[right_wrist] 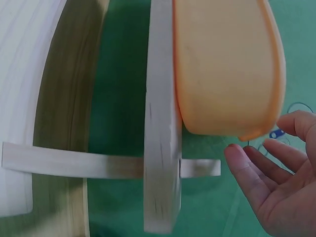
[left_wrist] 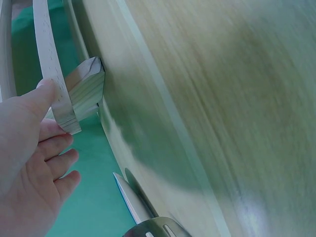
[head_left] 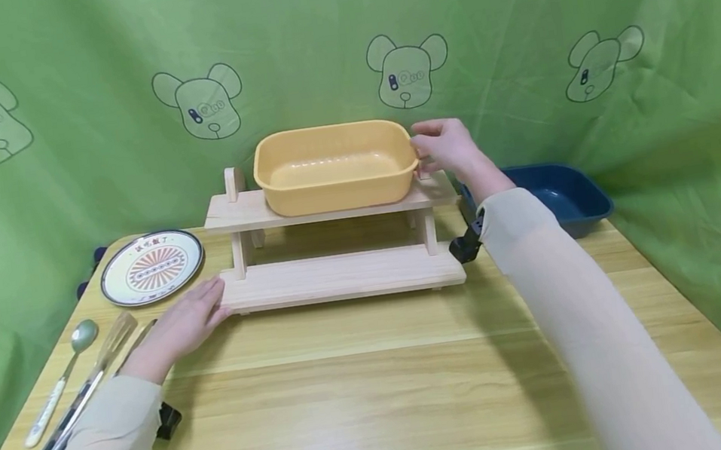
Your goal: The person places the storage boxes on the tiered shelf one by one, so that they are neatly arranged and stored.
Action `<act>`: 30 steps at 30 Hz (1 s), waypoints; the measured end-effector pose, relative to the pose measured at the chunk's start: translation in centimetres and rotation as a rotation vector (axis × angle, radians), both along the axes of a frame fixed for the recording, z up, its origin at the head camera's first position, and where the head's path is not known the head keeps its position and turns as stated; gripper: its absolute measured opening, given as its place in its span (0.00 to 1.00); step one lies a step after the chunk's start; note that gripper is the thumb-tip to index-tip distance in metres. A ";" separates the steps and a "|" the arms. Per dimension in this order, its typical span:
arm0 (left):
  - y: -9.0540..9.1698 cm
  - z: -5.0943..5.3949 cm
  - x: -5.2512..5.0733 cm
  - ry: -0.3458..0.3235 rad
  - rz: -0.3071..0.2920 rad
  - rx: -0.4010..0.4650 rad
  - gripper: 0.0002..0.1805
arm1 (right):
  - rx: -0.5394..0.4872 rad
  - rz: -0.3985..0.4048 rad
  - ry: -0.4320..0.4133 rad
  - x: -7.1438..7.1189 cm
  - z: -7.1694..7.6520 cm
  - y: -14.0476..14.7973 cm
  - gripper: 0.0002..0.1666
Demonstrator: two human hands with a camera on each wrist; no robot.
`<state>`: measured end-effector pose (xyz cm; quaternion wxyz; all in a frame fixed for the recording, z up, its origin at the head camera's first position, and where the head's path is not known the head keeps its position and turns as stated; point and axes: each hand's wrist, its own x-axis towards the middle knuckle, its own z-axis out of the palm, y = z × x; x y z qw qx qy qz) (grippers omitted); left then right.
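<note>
Nearest in head view: right sleeve (head_left: 591, 316), with yellow basin (head_left: 343, 195) atop wooden rack (head_left: 340, 277), probably light, stiff, slick, best lifted by end rims. Left wrist: pinching lower board (left_wrist: 48, 49) with left hand (left_wrist: 29, 158). Right wrist: no grip visible with right hand (right_wrist: 284, 182), fingers half open near basin, contact unclear.

Smooth, softly glossy plastic is seen in the yellow basin (head_left: 339, 196) at 12 o'clock and the navy basin (head_left: 568, 194) at 3 o'clock. The two-tier rack (head_left: 340, 278) is made of pale, matt wood. A sheen is thrown by the wood-grain tabletop (head_left: 356, 400) at 6 o'clock. The plate (head_left: 156, 268) at 9 o'clock is glossily finished; shiny metal is shown by the slotted turner (head_left: 117, 337) at 8. The curtain (head_left: 299, 20) is creased cloth.
</note>
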<state>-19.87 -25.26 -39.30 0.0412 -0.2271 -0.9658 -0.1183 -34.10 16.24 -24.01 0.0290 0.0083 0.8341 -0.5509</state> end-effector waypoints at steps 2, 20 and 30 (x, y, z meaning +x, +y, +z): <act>0.0 0.0 0.0 -0.002 -0.001 0.000 0.30 | 0.010 0.000 0.007 0.1 0.0 0.5 0.29; 0.2 0.1 0.2 -0.006 0.002 0.003 0.31 | 0.012 -0.067 0.038 1.8 -0.1 7.6 0.30; 0.2 0.1 0.3 -0.005 -0.003 0.012 0.31 | -0.020 -0.141 0.048 3.1 -1.6 13.5 0.33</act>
